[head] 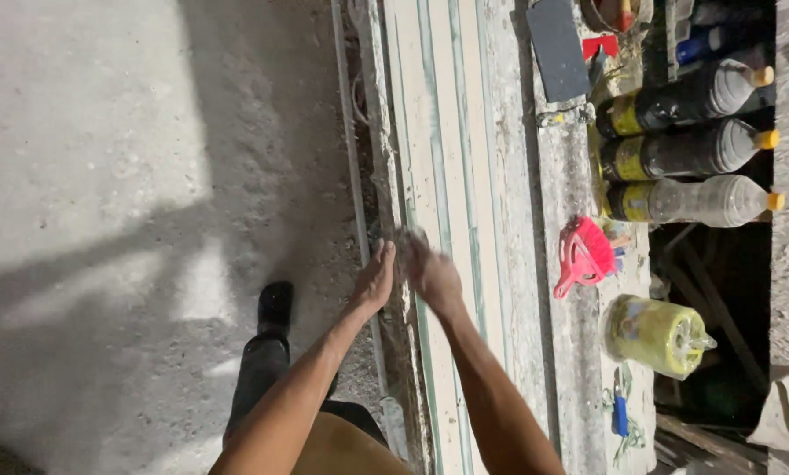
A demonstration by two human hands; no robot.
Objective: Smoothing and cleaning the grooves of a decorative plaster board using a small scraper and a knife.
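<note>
We look straight down along a stack of long pale strips with greenish edges, lying lengthwise on a rough, dusty desk that runs away from us. Both our arms reach forward to the near-left edge of that stack. The left hand lies with fingers straight and together against the outer side of the stack, at the desk's left edge, flat rather than curled, so it seems to steady or square the strips and not to grip them. The right hand rests on top of the strips just beside it, fingers spread loosely and blurred; we cannot tell whether it pinches anything, and it looks more like pressing down or rubbing the surface. The two hands nearly touch, one at the side and one on top, which would hold the strips aligned.

Along the desk's right side sit the loose things, out of the way of the strips: a red brush, a yellow wrapped roll, three dark bottles lying on their sides with orange caps pointing right, and a dark flat pad at the far end. To the left is the concrete floor, with our black shoe planted near the desk.
</note>
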